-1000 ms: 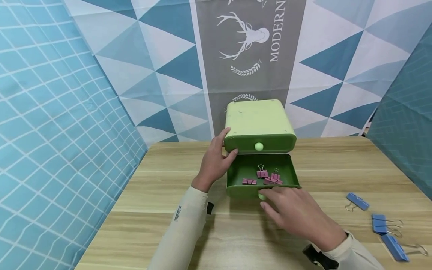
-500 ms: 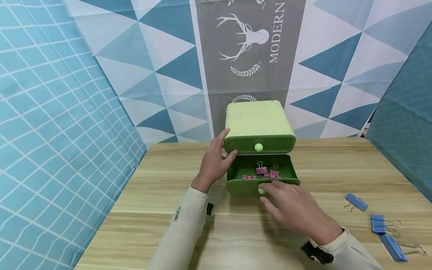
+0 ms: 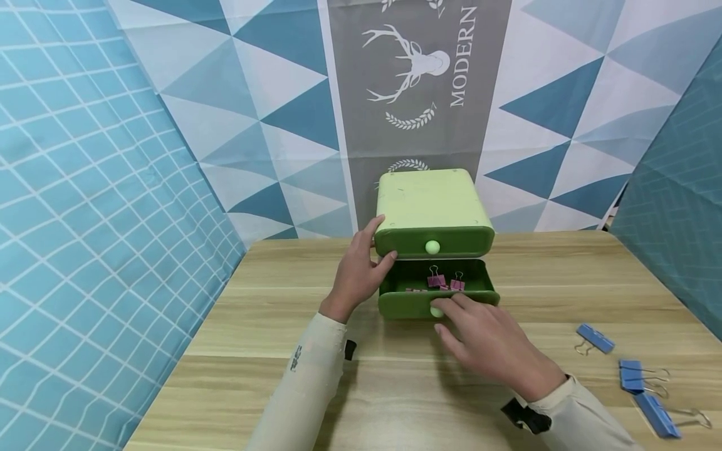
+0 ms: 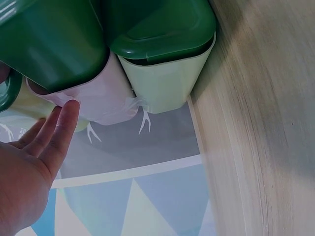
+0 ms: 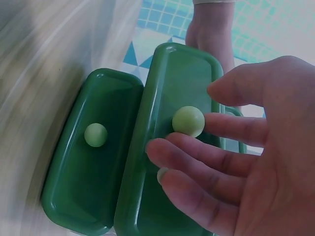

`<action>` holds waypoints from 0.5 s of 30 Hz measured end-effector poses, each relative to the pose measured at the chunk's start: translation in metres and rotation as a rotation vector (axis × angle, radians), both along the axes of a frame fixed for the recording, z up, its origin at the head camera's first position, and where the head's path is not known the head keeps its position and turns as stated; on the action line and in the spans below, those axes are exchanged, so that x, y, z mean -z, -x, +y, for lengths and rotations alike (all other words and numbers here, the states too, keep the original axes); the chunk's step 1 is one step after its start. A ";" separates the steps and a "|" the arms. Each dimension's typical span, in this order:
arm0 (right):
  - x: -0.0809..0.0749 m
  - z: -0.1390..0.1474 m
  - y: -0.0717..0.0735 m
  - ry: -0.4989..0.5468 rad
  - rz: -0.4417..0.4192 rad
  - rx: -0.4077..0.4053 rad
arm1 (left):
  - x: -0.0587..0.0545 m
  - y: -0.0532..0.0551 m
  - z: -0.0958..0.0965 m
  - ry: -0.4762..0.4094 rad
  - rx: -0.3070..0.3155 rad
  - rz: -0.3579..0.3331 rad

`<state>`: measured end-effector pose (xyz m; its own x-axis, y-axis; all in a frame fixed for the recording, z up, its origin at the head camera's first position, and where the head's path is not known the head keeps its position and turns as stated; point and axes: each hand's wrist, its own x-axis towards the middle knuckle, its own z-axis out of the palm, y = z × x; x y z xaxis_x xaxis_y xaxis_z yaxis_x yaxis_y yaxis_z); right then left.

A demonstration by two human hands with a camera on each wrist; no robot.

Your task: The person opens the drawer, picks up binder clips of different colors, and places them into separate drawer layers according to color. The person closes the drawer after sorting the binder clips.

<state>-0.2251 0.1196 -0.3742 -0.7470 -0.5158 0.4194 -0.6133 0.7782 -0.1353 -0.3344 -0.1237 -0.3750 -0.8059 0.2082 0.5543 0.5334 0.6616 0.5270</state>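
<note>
A small desktop drawer cabinet (image 3: 431, 197) with a pale green top stands at the back of the table. Its middle drawer (image 3: 403, 305), dark green, is partly pulled out with several pink binder clips (image 3: 436, 280) inside. My left hand (image 3: 358, 272) rests along the cabinet's left side, fingers extended, thumb at the front edge below the top drawer (image 3: 462, 241). At the middle drawer's front is my right hand (image 3: 487, 341), its fingers against the front and the round green knob (image 5: 188, 121), thumb apart. In the right wrist view the bottom drawer (image 5: 93, 182) sits beside the table surface.
Blue binder clips lie at the table's right: one (image 3: 596, 338) farther back, another (image 3: 630, 376) nearer, and a third (image 3: 657, 414) touching or close to it. A patterned cloth (image 3: 417, 138) hangs right behind the cabinet. Blue gridded cloth (image 3: 84, 219) borders the left.
The middle drawer has slid inward with my right hand moving along at its front, so less of the pink clips shows. My left hand has stayed at the cabinet's side.
</note>
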 end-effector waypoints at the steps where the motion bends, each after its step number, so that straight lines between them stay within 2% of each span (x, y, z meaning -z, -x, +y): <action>1: 0.000 0.000 0.001 -0.003 -0.001 0.003 | 0.000 0.000 0.000 0.000 -0.001 -0.001; 15: 0.004 -0.004 0.016 -0.007 -0.021 0.030 | -0.001 -0.001 -0.002 -0.031 0.025 -0.015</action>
